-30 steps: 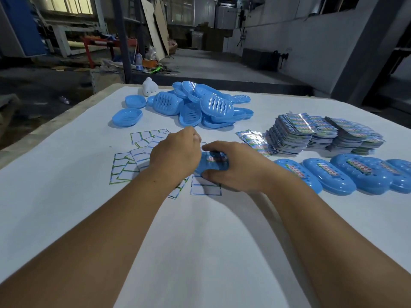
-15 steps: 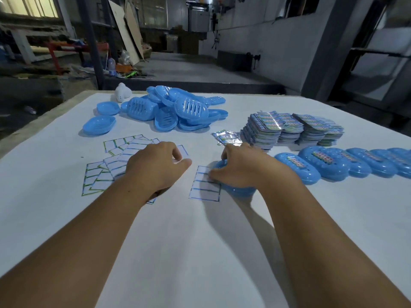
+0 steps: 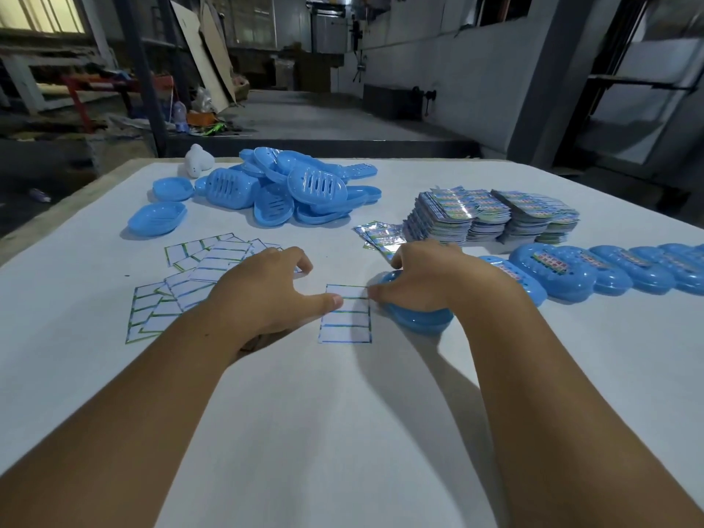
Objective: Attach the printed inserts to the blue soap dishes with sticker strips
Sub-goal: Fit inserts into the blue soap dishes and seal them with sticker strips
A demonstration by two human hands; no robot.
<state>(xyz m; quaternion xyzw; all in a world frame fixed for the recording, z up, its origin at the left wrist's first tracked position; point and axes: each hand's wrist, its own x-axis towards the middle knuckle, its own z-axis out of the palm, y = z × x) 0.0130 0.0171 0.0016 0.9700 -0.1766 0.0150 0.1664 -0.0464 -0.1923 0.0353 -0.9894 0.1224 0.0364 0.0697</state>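
Blue soap dish [image 3: 419, 318] sits under the right hand [image 3: 430, 278], fingers curled over it, right of centre on the table [image 3: 304, 432]. Sticker sheet [image 3: 346, 318] lies between the hands, strips running left-right — left hand [image 3: 266, 295] nearer, thumb touching its top-left edge, fingers loosely curled, holding nothing.

Dim workshop, grey wall [image 3: 476, 93], concrete floor [image 3: 304, 116].

Blue soap dish [image 3: 417, 318] lies beside the white sticker sheet [image 3: 346, 314].
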